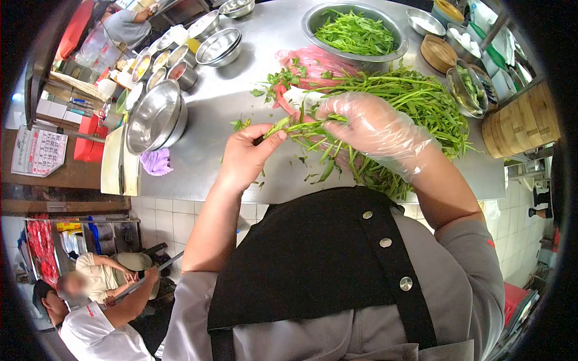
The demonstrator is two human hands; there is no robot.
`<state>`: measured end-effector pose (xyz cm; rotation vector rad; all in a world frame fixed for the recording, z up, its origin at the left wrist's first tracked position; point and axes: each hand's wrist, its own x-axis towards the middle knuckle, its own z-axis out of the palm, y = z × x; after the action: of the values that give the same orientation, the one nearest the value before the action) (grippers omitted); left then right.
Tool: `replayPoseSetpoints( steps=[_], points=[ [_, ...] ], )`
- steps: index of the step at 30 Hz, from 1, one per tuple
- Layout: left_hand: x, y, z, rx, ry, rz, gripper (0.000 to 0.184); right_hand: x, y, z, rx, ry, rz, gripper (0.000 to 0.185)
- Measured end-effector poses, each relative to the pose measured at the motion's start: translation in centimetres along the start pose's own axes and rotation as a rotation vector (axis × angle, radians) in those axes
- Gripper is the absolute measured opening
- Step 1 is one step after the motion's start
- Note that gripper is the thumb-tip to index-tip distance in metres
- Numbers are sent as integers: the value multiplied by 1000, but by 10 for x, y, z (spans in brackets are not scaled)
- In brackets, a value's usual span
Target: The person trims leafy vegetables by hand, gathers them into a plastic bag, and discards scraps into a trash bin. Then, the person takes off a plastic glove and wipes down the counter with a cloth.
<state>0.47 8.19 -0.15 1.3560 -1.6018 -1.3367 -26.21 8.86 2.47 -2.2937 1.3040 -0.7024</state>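
Observation:
My bare left hand [250, 153] pinches the leafy tip of a green stem [289, 127] between thumb and fingers. My right hand [367, 123], in a clear plastic glove, has its fingers closed around the same greens a little to the right. Behind and under the right hand spreads a big heap of long-stemmed leafy greens [421, 108], which look like water spinach. Loose leaves and bits lie on the steel table [241, 102] below my hands. Beyond them is a crumpled pink plastic bag [319, 65]. A large metal bowl [310, 37] at the back holds picked greens.
Stacked steel bowls [153, 117] stand on the left, near a cutting board [113, 156] with a knife and a purple cloth [156, 161]. A bamboo steamer [521, 126] and several dishes line the right side. Other people are at lower left and upper left.

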Motion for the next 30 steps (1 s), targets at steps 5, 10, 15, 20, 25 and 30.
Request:
replayPoseSetpoints(
  steps=[5, 10, 15, 20, 25, 30],
  points=[
    [0, 0, -1, 4, -33, 24, 13, 0, 7, -11, 72, 95, -54, 19],
    [1, -3, 0, -35, -44, 39, 9, 4, -1, -16, 120, -22, -10, 22],
    [-3, -2, 2, 312, 75, 359, 20, 7, -5, -12, 33, -59, -58, 17],
    [-5, -1, 3, 550, 177, 651, 29, 8, -8, -16, 85, -73, -97, 20],
    [-11, 9, 5, 622, 216, 767, 27, 9, -8, -12, 70, -142, -153, 24],
    [-10, 10, 6, 659, 260, 862, 26, 8, -16, -12, 33, -213, -127, 26]
  ],
)
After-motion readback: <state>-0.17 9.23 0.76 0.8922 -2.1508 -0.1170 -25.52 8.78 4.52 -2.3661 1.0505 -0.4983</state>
